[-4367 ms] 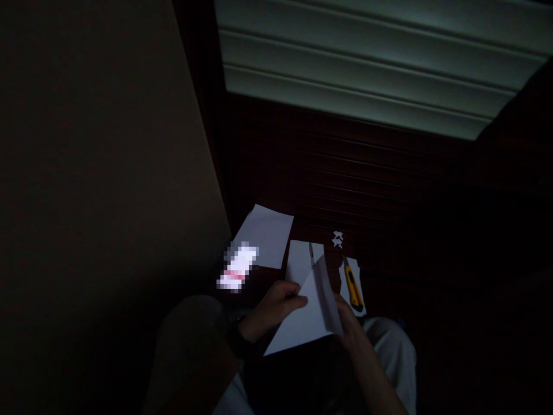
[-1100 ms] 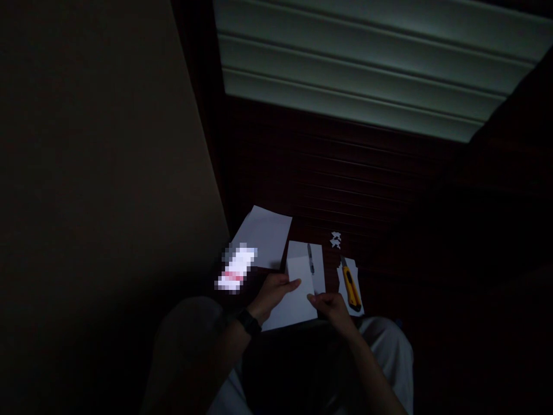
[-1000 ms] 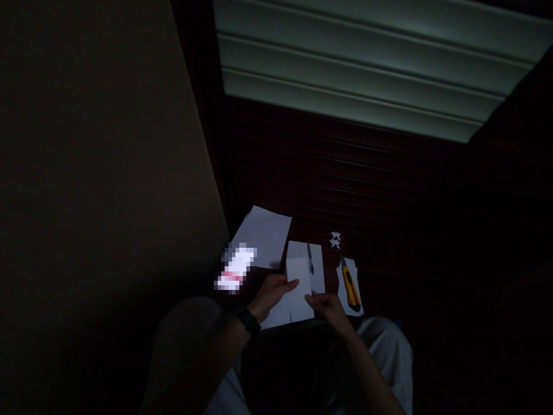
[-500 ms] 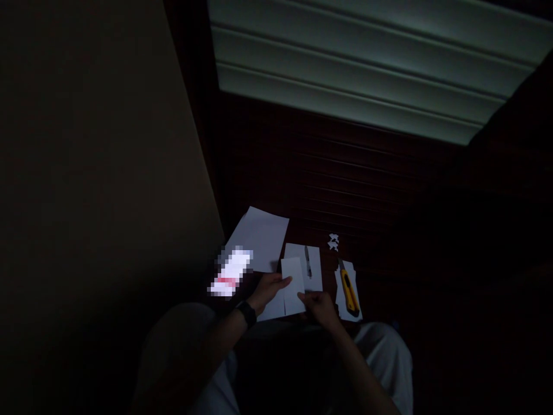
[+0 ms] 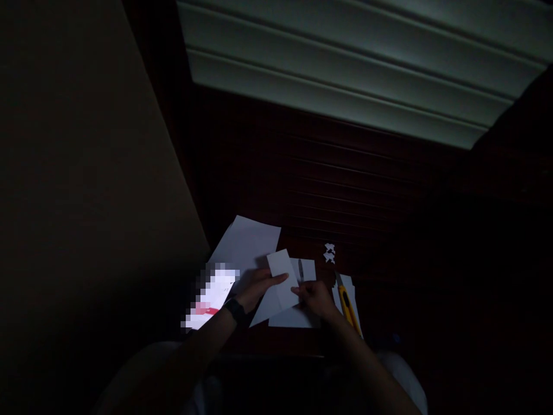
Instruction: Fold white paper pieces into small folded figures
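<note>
A folded-looking white sheet of paper (image 5: 281, 295) is held between both my hands, tilted above another white sheet (image 5: 294, 319). My left hand (image 5: 258, 287) is closed on its left side, thumb lying across the front and fingers hidden behind. At the right edge, my right hand (image 5: 317, 297) pinches the same paper between thumb and fingers. Just behind the right hand, a pen (image 5: 301, 268) lies on the sheet underneath. To the right, a yellow utility knife (image 5: 349, 308) rests on a small stack of cut paper (image 5: 348, 283).
Larger white sheets (image 5: 254, 236) lie at the back left. In front of them glows a blurred, bright screen (image 5: 219, 289), near my left wrist. Small torn-looking paper scraps (image 5: 329, 253) sit behind the knife. A wall (image 5: 86, 173) rises at left; the surroundings are dark.
The held paper has turned counterclockwise and tilted, with its lower part now off the sheet below. Both hands moved with it. The camera view has shifted slightly.
</note>
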`<state>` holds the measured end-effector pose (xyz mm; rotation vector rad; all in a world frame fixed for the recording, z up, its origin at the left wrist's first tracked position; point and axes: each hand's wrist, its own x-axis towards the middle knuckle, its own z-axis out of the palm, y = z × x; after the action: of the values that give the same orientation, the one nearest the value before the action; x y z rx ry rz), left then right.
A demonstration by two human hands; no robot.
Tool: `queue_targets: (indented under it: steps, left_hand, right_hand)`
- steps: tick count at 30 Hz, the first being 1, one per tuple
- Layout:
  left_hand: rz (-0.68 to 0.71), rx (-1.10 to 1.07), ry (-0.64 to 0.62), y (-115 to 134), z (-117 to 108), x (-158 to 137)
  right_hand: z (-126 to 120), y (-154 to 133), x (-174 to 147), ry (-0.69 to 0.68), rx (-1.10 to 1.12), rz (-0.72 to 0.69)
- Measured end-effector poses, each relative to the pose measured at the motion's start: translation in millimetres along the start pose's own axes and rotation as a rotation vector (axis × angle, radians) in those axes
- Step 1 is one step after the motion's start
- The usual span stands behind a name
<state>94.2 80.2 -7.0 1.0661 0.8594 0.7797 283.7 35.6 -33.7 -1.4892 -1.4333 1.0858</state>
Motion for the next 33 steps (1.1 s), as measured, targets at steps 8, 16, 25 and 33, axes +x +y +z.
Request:
queue_targets:
  steps: [8,16,25,33]
  left_hand:
    - [-0.071,-0.025,0.062,16,7,20]
    - [-0.076,-0.031,0.030,40,30,10]
    - [-0.054,0.081,0.123,43,33,9]
    - [-0.090,0.007,0.038,37,30,25]
  right_hand:
    - [-4,-7,13,0.031,0.001,0.000]
    - [-20,-25,-7,0.192,-0.194,-0.034]
    - [-28,-45,-16,0.161,-0.261,-0.116]
    - [-26,-30,-4,0.180,-0.292,-0.075]
